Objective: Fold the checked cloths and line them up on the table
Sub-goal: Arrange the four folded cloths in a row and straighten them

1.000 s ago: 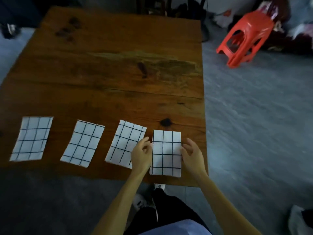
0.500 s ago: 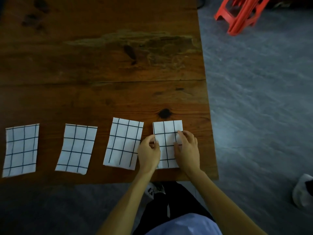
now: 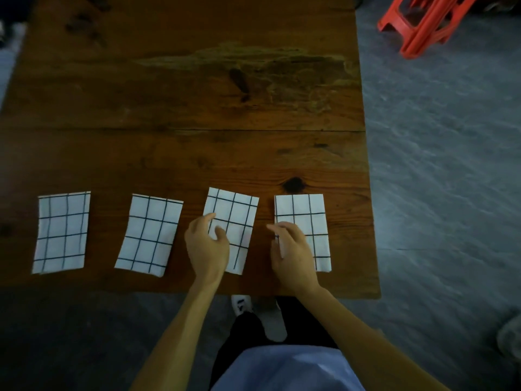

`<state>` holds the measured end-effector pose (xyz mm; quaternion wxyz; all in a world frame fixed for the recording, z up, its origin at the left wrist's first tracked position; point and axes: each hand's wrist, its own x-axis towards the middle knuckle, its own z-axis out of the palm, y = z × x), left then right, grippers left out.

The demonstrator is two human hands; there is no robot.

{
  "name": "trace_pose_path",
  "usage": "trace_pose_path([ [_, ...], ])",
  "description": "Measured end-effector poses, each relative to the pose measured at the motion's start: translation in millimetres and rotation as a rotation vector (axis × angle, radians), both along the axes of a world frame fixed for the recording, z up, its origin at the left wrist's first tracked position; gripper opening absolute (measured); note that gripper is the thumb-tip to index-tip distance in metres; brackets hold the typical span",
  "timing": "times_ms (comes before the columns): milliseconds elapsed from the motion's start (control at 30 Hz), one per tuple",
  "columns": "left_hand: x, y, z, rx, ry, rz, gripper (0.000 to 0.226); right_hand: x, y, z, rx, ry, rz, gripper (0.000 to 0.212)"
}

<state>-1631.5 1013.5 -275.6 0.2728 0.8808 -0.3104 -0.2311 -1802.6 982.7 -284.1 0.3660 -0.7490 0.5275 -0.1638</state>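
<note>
Four folded white cloths with black checks lie in a row near the front edge of the wooden table: the first cloth at the left, the second cloth, the third cloth and the fourth cloth at the right. My left hand rests on the third cloth's left side with loosely bent fingers. My right hand lies over the fourth cloth's left edge, fingers stretched leftward. Both hands hide the cloth parts under them.
The table's right edge runs just right of the fourth cloth, with grey floor beyond. A red plastic stool lies tipped on the floor at the far right. My legs and a shoe show below the table's front edge.
My left hand has left the fourth cloth and moved left onto the third cloth. My right hand has slid to the fourth cloth's left edge. The view has tilted down.
</note>
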Motion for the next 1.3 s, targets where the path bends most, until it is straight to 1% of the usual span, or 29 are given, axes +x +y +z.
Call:
trace_pose_path([
  [67, 16, 3, -3, 0.017, -0.016, 0.013, 0.038, 19, 8, 3, 0.114, -0.006, 0.008, 0.038],
  [133, 26, 5, -7, 0.074, 0.012, 0.015, 0.041, 34, 15, 5, 0.235, 0.008, -0.018, 0.044],
  [233, 31, 12, -12, 0.096, 0.021, -0.026, 0.041, 53, 22, 9, 0.302, -0.004, -0.093, 0.051],
  [433, 27, 18, -8, 0.102, 0.092, -0.023, 0.039, 69, 21, 10, 0.300, 0.079, -0.095, 0.058],
  [600, 28, 21, -2, 0.106, 0.127, -0.014, 0.039, 72, 23, 8, 0.275, 0.126, -0.101, 0.057],
  [1133, 32, 23, -7, 0.074, 0.146, -0.015, 0.037, 76, 35, 11, 0.273, 0.153, -0.087, 0.053],
  [1233, 33, 25, -6, 0.055, 0.157, -0.026, 0.037, 76, 36, 11, 0.257, 0.148, -0.124, 0.053],
  [1300, 36, 28, -2, 0.040, 0.151, -0.027, 0.037, 77, 37, 13, 0.201, 0.131, -0.137, 0.050],
])
